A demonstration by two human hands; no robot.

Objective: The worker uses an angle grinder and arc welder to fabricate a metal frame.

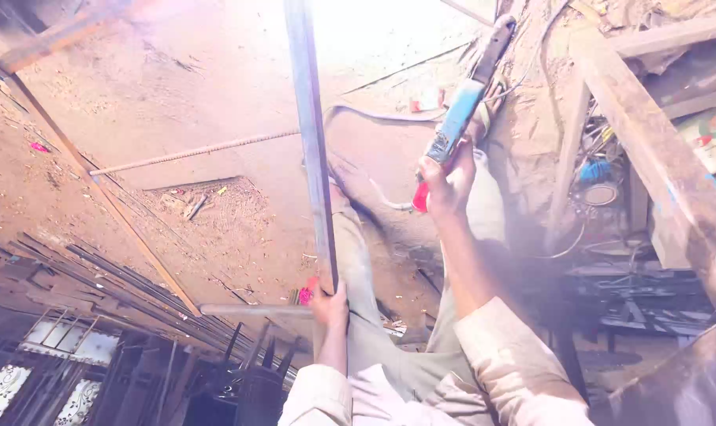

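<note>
the left hand [329,304] is closed around the near end of a long flat steel bar [311,134], which runs away from the person across the dusty ground [177,87]. the right hand [446,183] grips a blue power tool [460,110] by its body, held just to the right of the bar and apart from it. a thin ribbed rod [192,151] lies on the ground to the left, and a rusty metal frame [650,150] stands at the right.
</note>
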